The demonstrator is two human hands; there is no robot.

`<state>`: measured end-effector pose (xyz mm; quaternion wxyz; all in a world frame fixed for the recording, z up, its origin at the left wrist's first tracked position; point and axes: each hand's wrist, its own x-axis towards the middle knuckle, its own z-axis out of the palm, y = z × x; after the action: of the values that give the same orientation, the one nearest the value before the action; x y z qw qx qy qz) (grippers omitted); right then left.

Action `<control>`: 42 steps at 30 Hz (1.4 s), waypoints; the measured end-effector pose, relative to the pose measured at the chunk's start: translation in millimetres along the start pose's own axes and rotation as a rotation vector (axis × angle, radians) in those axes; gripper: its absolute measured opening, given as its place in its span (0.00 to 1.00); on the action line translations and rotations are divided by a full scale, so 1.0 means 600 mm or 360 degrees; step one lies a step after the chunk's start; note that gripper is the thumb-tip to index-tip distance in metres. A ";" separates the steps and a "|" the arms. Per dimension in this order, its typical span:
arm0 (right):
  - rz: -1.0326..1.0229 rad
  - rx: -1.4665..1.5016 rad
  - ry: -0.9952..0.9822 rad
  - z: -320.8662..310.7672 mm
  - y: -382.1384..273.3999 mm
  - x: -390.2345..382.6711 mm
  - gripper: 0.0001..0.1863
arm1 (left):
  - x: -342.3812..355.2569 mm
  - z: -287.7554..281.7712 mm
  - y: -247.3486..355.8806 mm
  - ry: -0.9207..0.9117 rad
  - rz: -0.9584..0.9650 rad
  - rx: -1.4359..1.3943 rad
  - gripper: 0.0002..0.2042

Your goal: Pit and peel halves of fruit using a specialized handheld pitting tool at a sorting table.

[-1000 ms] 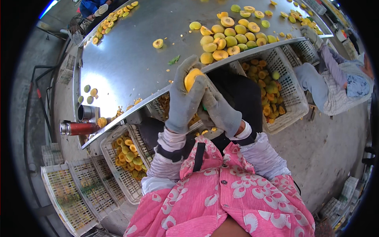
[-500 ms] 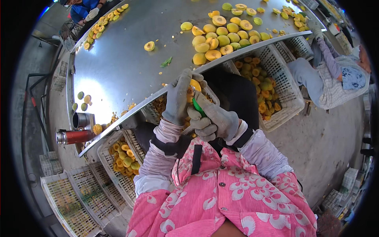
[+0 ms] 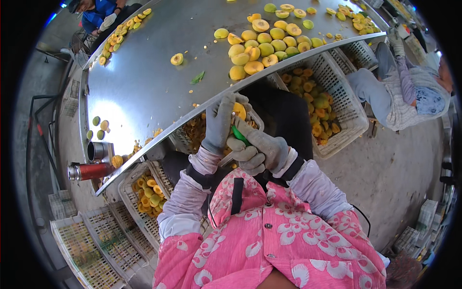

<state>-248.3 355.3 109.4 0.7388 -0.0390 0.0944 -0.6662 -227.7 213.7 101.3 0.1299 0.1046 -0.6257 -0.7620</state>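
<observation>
Gripped in my gloved left hand (image 3: 220, 123), a yellow peach half (image 3: 239, 111) sits just past the table's near edge. My right hand (image 3: 262, 149), also in a grey glove, is closed around the green handle (image 3: 240, 137) of a small tool. The tool's working end meets the fruit and is mostly hidden. Beneath my hands, between my knees, a basket (image 3: 260, 121) contains orange-yellow scraps. Beyond, on the metal table (image 3: 149, 82), lies a cluster of peach halves (image 3: 265, 49), some cut side up.
Crates of peach halves stand at right (image 3: 353, 108) and left (image 3: 126, 192) beside my legs. A red flask (image 3: 91, 171) and a metal cup (image 3: 96, 151) are at the table's left corner. Co-workers sit at far left (image 3: 98, 17) and right (image 3: 414, 94). Stacked crates (image 3: 91, 241) fill the lower left.
The peach half's yellow side shows more above the tool. Both hands stay close together, holding the same things. The whole view has shifted slightly, and the co-worker at far left shows more.
</observation>
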 end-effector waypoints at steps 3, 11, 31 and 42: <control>-0.0009 0.0211 -0.0107 -0.015 0.014 0.011 0.27 | -0.011 0.014 0.003 -0.0144 -0.0200 -0.0573 0.24; 0.0074 -0.0314 0.0456 -0.025 0.015 0.065 0.30 | -0.163 -0.207 -0.028 0.1190 0.0497 0.0803 0.19; -0.1726 -0.1068 0.2416 -0.070 -0.347 -0.427 0.25 | 0.332 -0.116 -0.162 0.0086 0.0364 0.1721 0.21; -0.0943 -0.0933 0.1896 -0.104 -0.242 -0.176 0.25 | 0.329 -0.029 -0.153 0.0077 0.0144 0.1319 0.24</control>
<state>-412.0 448.2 84.3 0.3097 0.1102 0.6408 -0.6938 -415.0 149.7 8.7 0.1248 0.1384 -0.8802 -0.4365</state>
